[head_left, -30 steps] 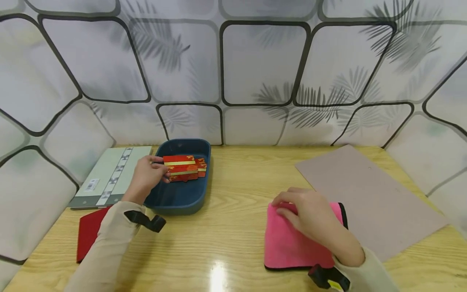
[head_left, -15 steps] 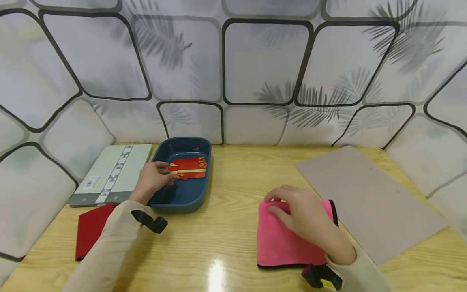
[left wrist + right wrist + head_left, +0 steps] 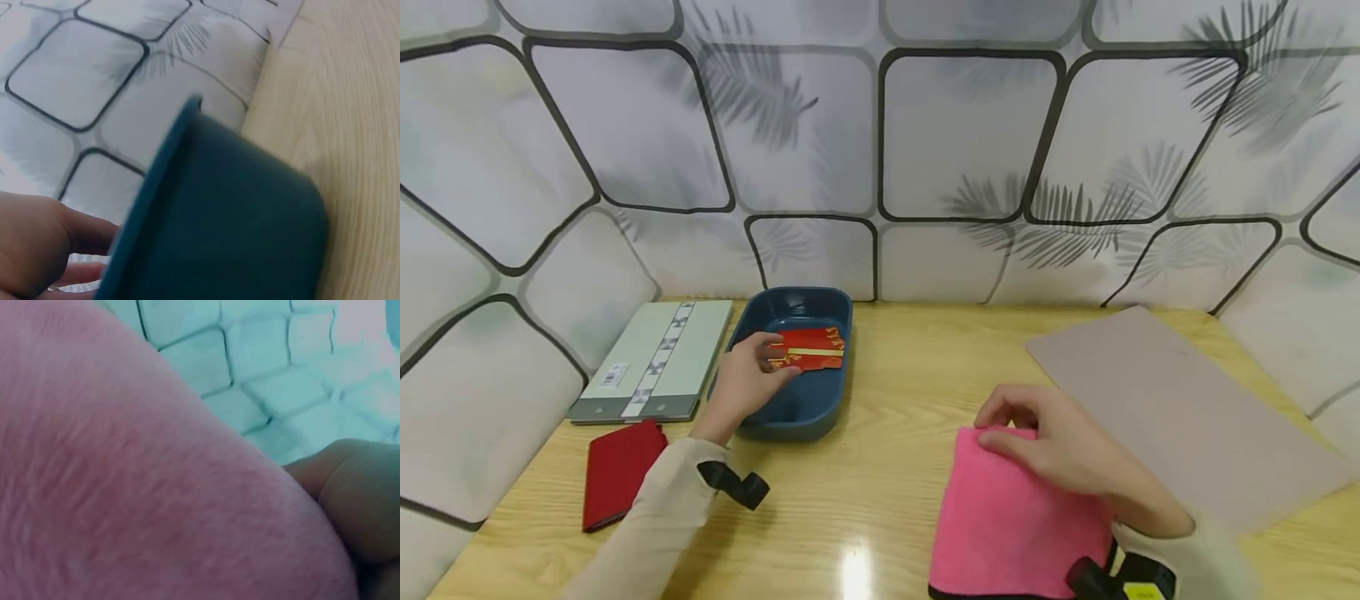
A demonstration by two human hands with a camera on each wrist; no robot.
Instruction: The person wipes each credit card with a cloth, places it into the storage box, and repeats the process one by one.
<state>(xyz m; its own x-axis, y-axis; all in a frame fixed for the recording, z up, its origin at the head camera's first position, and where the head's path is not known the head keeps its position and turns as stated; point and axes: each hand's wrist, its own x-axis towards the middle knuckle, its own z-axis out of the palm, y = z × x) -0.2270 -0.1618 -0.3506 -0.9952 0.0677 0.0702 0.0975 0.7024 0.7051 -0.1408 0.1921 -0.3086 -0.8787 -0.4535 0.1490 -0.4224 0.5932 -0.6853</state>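
In the head view my left hand (image 3: 748, 379) reaches over the left rim of a dark blue plastic basin (image 3: 793, 429). Its thumb and fingers stand apart at the left end of red envelopes (image 3: 812, 350) with gold bands, which lie in the basin; whether the fingertips touch them is unclear. The left wrist view has the basin's outer wall (image 3: 244, 219) in front of that hand's fingers (image 3: 87, 234). My right hand (image 3: 1060, 442) pinches the upper edge of a pink cloth (image 3: 1015, 525) with black trim, raising it. Pink pile (image 3: 156, 481) fills much of the right wrist view.
Left of the basin lies a pale green folder (image 3: 658, 358) with a patterned strip. A red booklet (image 3: 625, 471) is in front of it, beside my left sleeve. A greyish-pink flat sheet (image 3: 1180, 417) covers the table's right part. A patterned curtain (image 3: 970, 133) stands behind.
The upper red envelope has come down onto the others in the basin, and my left fingers have spread from it. My right hand has lifted the pink cloth's edge and drawn it nearer.
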